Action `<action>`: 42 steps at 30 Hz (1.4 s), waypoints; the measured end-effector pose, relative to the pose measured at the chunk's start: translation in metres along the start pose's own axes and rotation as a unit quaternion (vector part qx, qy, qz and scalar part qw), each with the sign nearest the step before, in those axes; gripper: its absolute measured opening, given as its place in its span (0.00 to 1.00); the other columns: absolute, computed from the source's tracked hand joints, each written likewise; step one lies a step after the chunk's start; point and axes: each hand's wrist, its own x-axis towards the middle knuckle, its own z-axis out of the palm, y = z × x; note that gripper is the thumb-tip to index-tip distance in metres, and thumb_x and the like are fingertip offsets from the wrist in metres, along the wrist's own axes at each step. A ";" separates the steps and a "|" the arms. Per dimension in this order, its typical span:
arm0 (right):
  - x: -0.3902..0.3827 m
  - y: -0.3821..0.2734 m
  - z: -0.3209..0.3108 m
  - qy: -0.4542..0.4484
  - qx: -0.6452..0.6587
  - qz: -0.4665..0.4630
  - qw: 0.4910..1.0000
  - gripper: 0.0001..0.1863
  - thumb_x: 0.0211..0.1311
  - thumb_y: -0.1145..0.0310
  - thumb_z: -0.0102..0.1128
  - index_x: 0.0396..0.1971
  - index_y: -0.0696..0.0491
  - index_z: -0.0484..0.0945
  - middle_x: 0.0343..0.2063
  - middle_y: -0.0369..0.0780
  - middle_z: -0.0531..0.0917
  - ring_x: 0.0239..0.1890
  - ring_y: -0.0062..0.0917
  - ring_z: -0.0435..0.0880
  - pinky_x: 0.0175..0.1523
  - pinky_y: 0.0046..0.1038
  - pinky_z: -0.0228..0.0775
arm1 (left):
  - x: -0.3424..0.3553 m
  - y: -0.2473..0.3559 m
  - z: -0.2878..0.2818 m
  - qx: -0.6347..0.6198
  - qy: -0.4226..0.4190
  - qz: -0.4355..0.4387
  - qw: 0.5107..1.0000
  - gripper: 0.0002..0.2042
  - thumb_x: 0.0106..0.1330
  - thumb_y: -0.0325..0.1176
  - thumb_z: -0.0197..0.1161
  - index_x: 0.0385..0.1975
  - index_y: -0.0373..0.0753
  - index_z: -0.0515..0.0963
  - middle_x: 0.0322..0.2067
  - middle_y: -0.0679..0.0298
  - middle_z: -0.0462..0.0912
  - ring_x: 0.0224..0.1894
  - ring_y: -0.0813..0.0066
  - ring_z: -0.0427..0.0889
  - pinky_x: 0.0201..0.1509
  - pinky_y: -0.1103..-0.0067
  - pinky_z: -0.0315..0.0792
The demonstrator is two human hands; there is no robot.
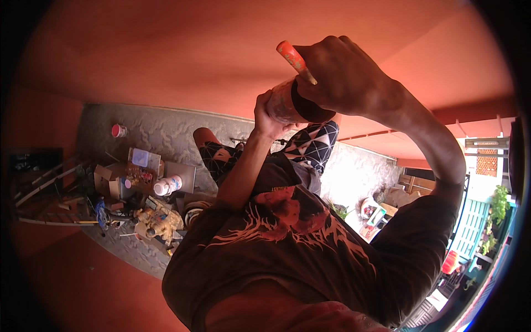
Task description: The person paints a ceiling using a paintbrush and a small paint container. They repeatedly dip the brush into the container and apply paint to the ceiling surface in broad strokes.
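My left hand [267,117] is wrapped round the side and base of a small paint can [283,102] with a smeared label. The can is tilted, and its dark mouth faces my right hand [345,74]. That hand is closed on a paintbrush [291,55] with a worn orange-red handle, which sticks out past the thumb to the upper left. The brush's bristles are hidden by my fingers and the can, so I cannot tell whether they are inside it.
An orange-red wall [182,61] rises just ahead of me. On the grey floor at left are a small red-lidded tub [119,130], a cardboard box [108,181], a white bucket [167,185] and piled odds and ends. A turquoise bench [471,221] and plants stand at far right.
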 end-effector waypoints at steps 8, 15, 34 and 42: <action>0.000 0.035 -0.022 -0.094 0.331 0.000 0.939 0.04 0.60 0.74 0.66 0.29 0.57 0.80 0.24 0.40 0.82 0.33 0.27 0.84 0.38 0.29 0.76 | 0.003 0.005 -0.006 -0.011 0.001 0.002 1.000 0.35 0.70 0.63 0.42 0.62 0.38 0.72 0.40 0.54 0.85 0.29 0.59 0.87 0.15 0.74 0.73; 0.003 0.040 -0.020 -0.163 0.347 -0.082 0.920 0.05 0.52 0.79 0.65 0.30 0.55 0.85 0.26 0.36 0.85 0.33 0.23 0.84 0.42 0.28 0.76 | 0.001 0.008 0.020 -0.021 0.076 0.011 0.997 0.36 0.69 0.65 0.44 0.64 0.40 0.69 0.50 0.53 0.82 0.40 0.55 0.87 0.24 0.64 0.84; 0.005 0.024 -0.036 -0.270 0.102 -0.050 0.956 0.06 0.38 0.74 0.66 0.22 0.52 0.83 0.24 0.38 0.86 0.30 0.33 0.85 0.36 0.34 0.76 | 0.001 -0.002 -0.004 0.024 0.005 -0.020 1.000 0.30 0.70 0.60 0.43 0.61 0.43 0.71 0.47 0.56 0.84 0.40 0.59 0.87 0.24 0.63 0.82; 0.002 0.033 -0.027 -0.118 0.310 0.031 0.943 0.07 0.54 0.67 0.67 0.28 0.55 0.82 0.24 0.40 0.85 0.28 0.28 0.85 0.35 0.30 0.78 | 0.003 0.003 -0.002 -0.015 0.040 -0.007 0.999 0.32 0.69 0.62 0.45 0.60 0.43 0.73 0.47 0.58 0.84 0.41 0.61 0.86 0.28 0.62 0.82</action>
